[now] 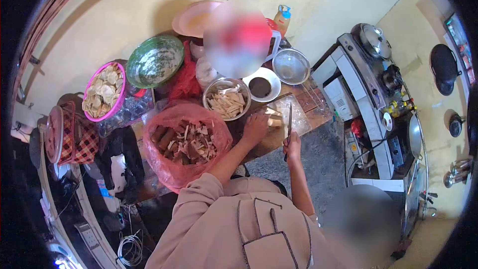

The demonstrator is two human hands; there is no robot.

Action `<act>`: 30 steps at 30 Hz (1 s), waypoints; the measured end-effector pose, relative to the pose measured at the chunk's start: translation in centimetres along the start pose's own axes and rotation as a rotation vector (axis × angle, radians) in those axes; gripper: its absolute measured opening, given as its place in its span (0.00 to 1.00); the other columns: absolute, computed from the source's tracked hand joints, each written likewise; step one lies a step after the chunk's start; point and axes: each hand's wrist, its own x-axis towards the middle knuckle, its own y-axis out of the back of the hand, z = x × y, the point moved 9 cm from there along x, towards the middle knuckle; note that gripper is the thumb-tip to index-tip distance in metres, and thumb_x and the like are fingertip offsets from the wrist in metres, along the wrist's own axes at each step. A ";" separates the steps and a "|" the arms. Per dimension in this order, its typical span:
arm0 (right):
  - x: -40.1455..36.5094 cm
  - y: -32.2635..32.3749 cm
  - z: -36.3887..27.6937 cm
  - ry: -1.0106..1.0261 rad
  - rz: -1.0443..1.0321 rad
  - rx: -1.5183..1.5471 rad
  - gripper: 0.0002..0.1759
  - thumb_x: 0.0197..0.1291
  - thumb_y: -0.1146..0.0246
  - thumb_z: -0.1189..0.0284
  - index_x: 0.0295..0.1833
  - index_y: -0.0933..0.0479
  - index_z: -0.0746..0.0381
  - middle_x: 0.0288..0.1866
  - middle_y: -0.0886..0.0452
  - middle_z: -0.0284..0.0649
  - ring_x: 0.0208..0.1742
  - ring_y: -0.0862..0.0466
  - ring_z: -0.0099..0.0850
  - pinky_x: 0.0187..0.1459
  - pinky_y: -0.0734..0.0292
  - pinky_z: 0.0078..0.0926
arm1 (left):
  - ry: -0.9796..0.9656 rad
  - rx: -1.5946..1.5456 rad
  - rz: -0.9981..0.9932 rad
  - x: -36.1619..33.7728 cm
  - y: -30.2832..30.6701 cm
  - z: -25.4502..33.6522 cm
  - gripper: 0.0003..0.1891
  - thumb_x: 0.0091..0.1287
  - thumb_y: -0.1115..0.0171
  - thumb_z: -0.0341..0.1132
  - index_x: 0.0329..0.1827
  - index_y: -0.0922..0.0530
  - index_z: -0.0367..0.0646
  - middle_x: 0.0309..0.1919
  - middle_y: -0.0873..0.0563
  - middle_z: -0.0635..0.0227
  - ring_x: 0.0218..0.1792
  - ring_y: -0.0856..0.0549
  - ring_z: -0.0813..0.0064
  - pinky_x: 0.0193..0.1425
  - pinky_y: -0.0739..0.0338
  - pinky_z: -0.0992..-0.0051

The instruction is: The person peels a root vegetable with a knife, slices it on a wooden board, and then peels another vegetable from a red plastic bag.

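My right hand (293, 148) is closed round the handle of a knife (290, 125), its blade pointing away from me above the cutting board (297, 115). At the board's left side, my left hand (255, 128) is closed against pale cut cassava pieces (274, 118). Just beyond that hand stands a metal bowl (207, 105) filled with pale cassava sticks (227, 101). To the left, a large red plastic bag (155, 161) lies open, holding brown and pinkish peelings (191, 144).
A white bowl (274, 80) of dark contents and a metal strainer (292, 67) stand behind the board. Farther left are a green basin (154, 61) and a pink basket (88, 112) of pale round slices. A stove (363, 69) stands right.
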 end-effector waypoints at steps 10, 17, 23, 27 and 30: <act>1.4 -3.6 -2.0 0.489 0.239 -0.635 0.37 0.49 0.36 0.68 0.65 0.44 0.60 0.47 0.24 0.53 0.46 0.22 0.43 0.47 0.29 0.33 | 0.028 -0.433 -0.026 -9.0 14.7 -1.1 0.11 0.62 0.51 0.31 0.45 0.25 0.40 0.40 0.21 0.57 0.42 0.23 0.59 0.46 0.29 0.67; 2.1 -5.6 -1.2 0.579 0.196 -0.444 0.37 0.52 0.38 0.69 0.66 0.46 0.62 0.46 0.23 0.52 0.46 0.21 0.36 0.46 0.28 0.29 | 0.543 -0.310 0.206 -17.7 23.3 -14.9 0.09 0.59 0.48 0.30 0.42 0.25 0.42 0.35 0.22 0.59 0.40 0.23 0.59 0.47 0.30 0.66; 3.4 -4.3 2.2 0.437 0.240 -0.517 0.37 0.52 0.38 0.70 0.66 0.47 0.62 0.43 0.24 0.46 0.42 0.24 0.33 0.44 0.30 0.26 | 0.487 0.133 0.032 -17.8 25.0 -18.9 0.12 0.54 0.42 0.31 0.42 0.27 0.42 0.39 0.24 0.59 0.45 0.25 0.57 0.50 0.30 0.65; 3.5 -3.1 3.4 0.539 0.294 -0.477 0.37 0.51 0.37 0.71 0.66 0.45 0.61 0.36 0.24 0.40 0.31 0.26 0.26 0.35 0.29 0.24 | 0.516 0.245 -0.071 -18.0 23.7 -20.3 0.17 0.50 0.38 0.33 0.42 0.29 0.38 0.43 0.26 0.56 0.48 0.26 0.56 0.51 0.31 0.64; 2.5 -2.8 2.6 0.644 0.340 -0.468 0.38 0.51 0.36 0.71 0.66 0.45 0.61 0.35 0.24 0.38 0.31 0.26 0.24 0.34 0.29 0.23 | 0.473 0.278 -0.092 -18.0 23.6 -20.9 0.20 0.47 0.36 0.32 0.42 0.29 0.34 0.43 0.26 0.54 0.49 0.27 0.55 0.52 0.31 0.64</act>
